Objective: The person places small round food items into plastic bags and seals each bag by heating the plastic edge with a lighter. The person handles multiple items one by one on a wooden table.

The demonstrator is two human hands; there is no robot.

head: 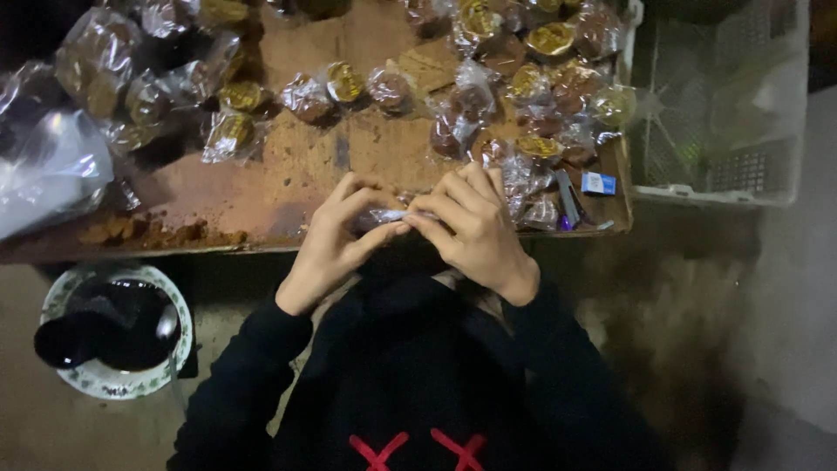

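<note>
My left hand (336, 237) and my right hand (471, 228) meet at the near edge of a brown board (296, 170). Between their fingertips they pinch a small clear plastic packet (384, 215), mostly hidden by the fingers, so its contents cannot be made out. Both arms wear black sleeves. Several clear-wrapped brown and yellow sweets (523, 96) lie piled on the board beyond my right hand.
More wrapped pieces (231, 131) lie at the board's left, beside a large clear plastic bag (52, 170). Brown crumbs (148, 234) sit near the front edge. A small blue box (599, 183) lies at right. A white crate (724, 105) stands further right. A patterned plate (113, 379) holds dark bowls on the floor.
</note>
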